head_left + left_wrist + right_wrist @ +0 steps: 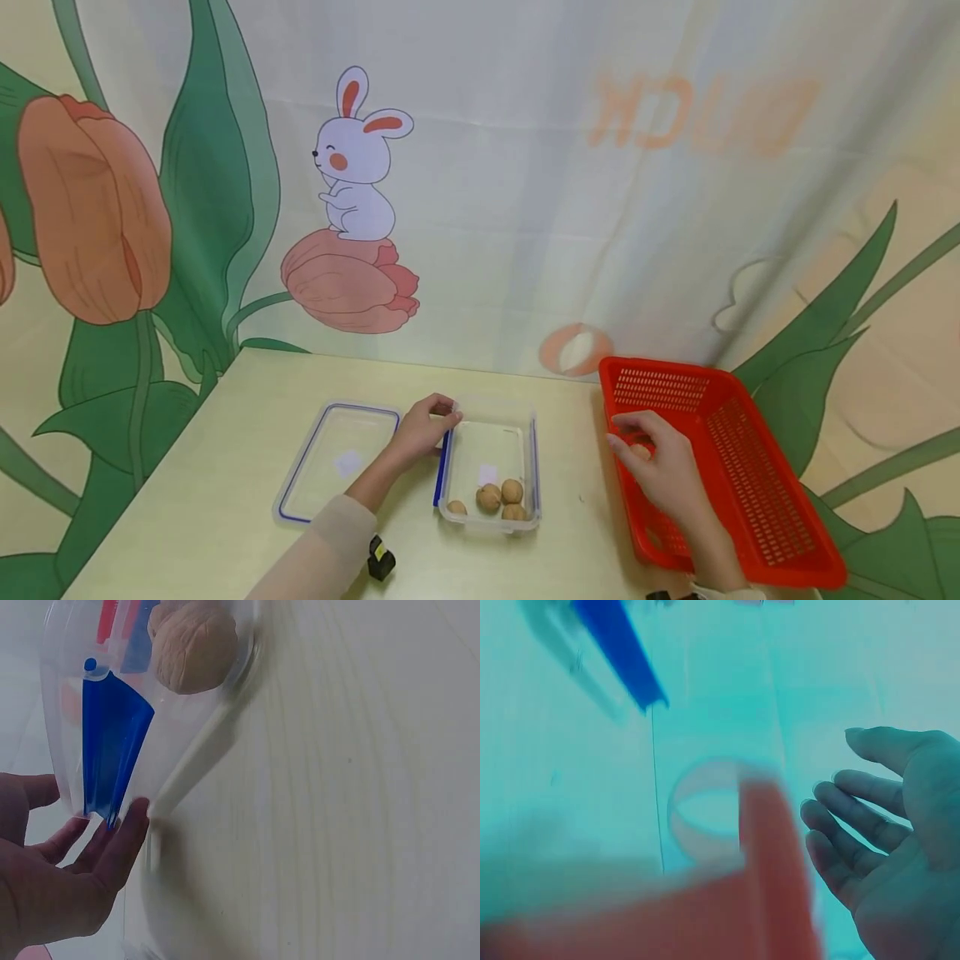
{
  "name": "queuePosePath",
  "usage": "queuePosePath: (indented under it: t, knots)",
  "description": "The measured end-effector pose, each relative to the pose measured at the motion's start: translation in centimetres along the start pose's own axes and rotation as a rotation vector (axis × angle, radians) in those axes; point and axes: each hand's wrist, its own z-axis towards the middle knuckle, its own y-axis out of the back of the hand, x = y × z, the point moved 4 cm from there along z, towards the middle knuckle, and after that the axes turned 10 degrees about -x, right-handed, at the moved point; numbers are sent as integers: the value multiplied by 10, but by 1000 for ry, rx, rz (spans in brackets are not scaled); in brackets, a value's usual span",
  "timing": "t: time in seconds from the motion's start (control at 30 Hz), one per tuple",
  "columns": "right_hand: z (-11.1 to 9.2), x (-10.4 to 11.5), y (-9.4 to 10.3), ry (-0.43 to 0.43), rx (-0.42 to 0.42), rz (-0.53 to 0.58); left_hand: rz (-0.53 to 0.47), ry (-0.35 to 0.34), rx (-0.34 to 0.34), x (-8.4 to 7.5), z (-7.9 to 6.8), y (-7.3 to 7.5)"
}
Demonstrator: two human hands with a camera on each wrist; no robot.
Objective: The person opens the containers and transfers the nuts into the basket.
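Note:
My left hand (423,429) grips the far left corner of a clear plastic food container (491,446), thumb at the rim and fingers along the outer wall by the blue latch (112,742). Several walnuts (489,497) lie at the container's near end; one walnut (196,649) shows large in the left wrist view. Over the left side of a red plastic basket (720,379) hovers my right hand (663,467), fingers loosely bent and apart from the thumb. The right wrist view shows nothing in that hand (885,817). A walnut (640,451) shows in the basket below it.
A clear lid (348,458) with a blue seal lies left of the container. Near my left sleeve sits a small black object (381,560) with a yellow mark. Behind the table (202,467) hangs a printed curtain (487,208).

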Motion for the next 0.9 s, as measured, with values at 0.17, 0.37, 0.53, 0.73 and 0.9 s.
queuePosePath:
  t: [0.17,0.37,0.53,0.73,0.9]
  knots:
    - [3,28,-26,6,60,33,-37,14,42,1,4,-2]
    - [3,54,-64,117,108,114,-56,44,60,5,8,-5]
    - [1,61,-96,112,177,144,-104,59,43,8,6,-9]
    - [-12,59,-129,50,309,209,-145,63,39,10,3,-13]
    - [-22,56,-150,26,382,208,-170,68,49,14,3,-9]
